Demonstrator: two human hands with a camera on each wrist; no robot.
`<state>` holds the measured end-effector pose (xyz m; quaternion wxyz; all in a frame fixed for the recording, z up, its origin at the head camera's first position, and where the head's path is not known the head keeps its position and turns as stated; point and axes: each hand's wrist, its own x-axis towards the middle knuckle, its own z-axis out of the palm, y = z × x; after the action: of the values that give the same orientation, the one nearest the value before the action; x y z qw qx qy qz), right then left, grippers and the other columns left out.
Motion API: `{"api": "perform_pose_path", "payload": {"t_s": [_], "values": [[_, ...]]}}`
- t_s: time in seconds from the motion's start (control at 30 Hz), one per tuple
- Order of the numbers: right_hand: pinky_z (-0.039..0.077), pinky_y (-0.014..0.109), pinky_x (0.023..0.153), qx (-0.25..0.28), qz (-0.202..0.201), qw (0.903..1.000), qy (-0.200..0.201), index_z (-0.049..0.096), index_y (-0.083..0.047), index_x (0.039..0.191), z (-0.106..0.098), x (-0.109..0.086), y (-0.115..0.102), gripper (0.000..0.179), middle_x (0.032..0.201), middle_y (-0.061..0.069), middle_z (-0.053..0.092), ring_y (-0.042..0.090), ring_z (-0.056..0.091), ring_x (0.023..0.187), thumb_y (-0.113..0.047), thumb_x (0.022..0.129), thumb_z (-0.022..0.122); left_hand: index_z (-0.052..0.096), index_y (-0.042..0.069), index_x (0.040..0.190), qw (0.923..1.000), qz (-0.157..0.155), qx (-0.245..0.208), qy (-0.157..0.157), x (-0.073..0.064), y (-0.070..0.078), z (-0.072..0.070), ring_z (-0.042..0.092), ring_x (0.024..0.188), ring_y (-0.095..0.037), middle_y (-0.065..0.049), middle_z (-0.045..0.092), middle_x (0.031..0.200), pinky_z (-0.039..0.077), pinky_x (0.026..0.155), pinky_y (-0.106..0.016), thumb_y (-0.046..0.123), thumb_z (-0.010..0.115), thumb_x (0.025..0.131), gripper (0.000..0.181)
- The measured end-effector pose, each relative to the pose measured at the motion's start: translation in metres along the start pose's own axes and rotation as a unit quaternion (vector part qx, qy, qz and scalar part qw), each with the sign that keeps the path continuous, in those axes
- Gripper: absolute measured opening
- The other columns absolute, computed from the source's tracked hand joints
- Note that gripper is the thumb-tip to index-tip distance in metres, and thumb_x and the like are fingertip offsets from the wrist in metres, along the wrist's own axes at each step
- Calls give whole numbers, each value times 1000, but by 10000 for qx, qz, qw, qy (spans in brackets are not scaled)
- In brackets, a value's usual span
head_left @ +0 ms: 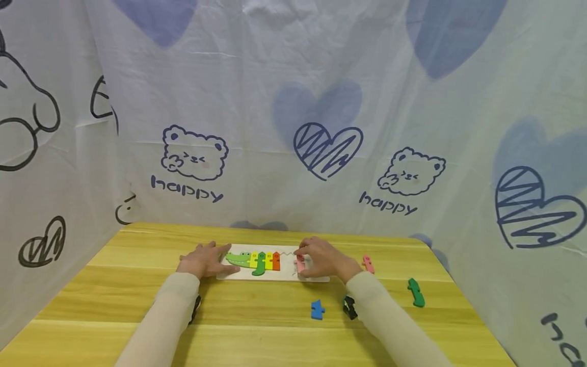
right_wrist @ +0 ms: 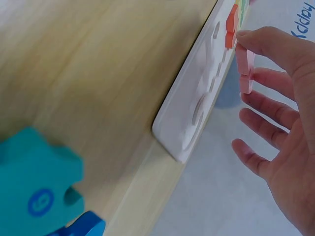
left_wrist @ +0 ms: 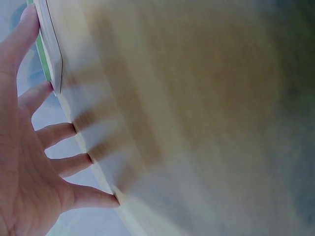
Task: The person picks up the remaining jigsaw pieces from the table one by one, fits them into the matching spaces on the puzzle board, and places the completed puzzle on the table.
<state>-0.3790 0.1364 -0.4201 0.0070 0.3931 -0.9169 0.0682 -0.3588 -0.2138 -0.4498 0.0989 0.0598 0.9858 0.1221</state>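
Observation:
A white puzzle board [head_left: 287,274] lies near the table's back edge. On its left part sits a crocodile made of a green head piece [head_left: 243,261], yellow and green pieces and an orange piece [head_left: 276,261]. My left hand [head_left: 204,260] rests at the board's left end with fingers spread, thumb by the head piece and several fingertips on the table. Over the right part, my right hand [head_left: 321,257] pinches a pink puzzle piece [right_wrist: 245,71] between thumb and fingers. That piece is upright near the orange one in the right wrist view, its outer fingers held apart.
On the wooden table [head_left: 257,326], a second pink piece [head_left: 368,264] and a dark green piece [head_left: 416,292] lie to the right. A blue piece [head_left: 317,310] lies in front of the board; a teal piece [right_wrist: 39,172] is near my right wrist. A printed sheet [head_left: 257,204] hangs behind.

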Motion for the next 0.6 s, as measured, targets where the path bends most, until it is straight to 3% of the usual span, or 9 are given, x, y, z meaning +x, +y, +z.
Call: {"api": "perform_pose_path", "payload": {"t_s": [0.27,0.6], "values": [[52,45,99,-217,-165,9996,45,71,-8,131,5,13,-4,48,126,10,69,28,59,114,-32,90,77,36,24,162,10000,-18,12,-24,2,-2,2,21,149,-65,-29,28,166,21,101,-94,79,59,86,96],[50,47,97,-297,34,9996,-25,68,-13,136,11,25,-13,53,132,7,67,28,55,118,-37,90,77,38,23,161,10000,-8,45,52,-1,0,-1,23,148,-65,-29,29,166,23,100,-94,79,60,85,97]]}}
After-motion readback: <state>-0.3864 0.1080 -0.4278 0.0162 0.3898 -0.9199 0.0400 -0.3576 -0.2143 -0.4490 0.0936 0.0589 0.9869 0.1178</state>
